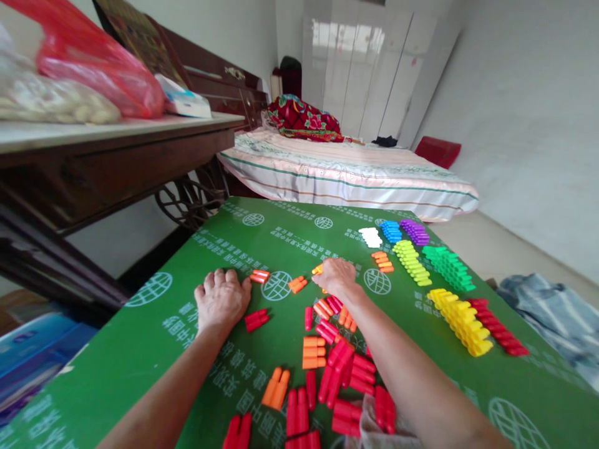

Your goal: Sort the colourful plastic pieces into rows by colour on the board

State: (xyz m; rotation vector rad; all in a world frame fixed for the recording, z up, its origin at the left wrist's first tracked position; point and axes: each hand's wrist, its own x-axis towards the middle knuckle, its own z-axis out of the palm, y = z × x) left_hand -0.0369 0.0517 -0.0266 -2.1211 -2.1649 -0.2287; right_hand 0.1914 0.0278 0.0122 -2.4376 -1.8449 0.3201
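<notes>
My left hand [222, 299] lies palm down on the green board [187, 349], fingers spread, holding nothing. Close to its fingertips is an orange piece of joined rounded plastic tubes [259, 276], and a red tube piece [257, 320] rests beside its thumb side. My right hand [336, 274] is closed in a pinch around an orange tube piece [317, 269], mostly covered by the fingers. Another orange piece [297, 284] sits just left of that hand. Below the right hand and forearm spreads a loose pile of red tube pieces [340, 355] mixed with orange ones [313, 353].
On the right stand neat rows by colour: white [370, 237], blue [390, 231], purple [414, 232], orange [382, 261], lime [412, 262], green [448, 267], yellow [459, 321] and red [498, 326]. A bed [346, 171] is behind; a side table [116, 140] holds bags at left.
</notes>
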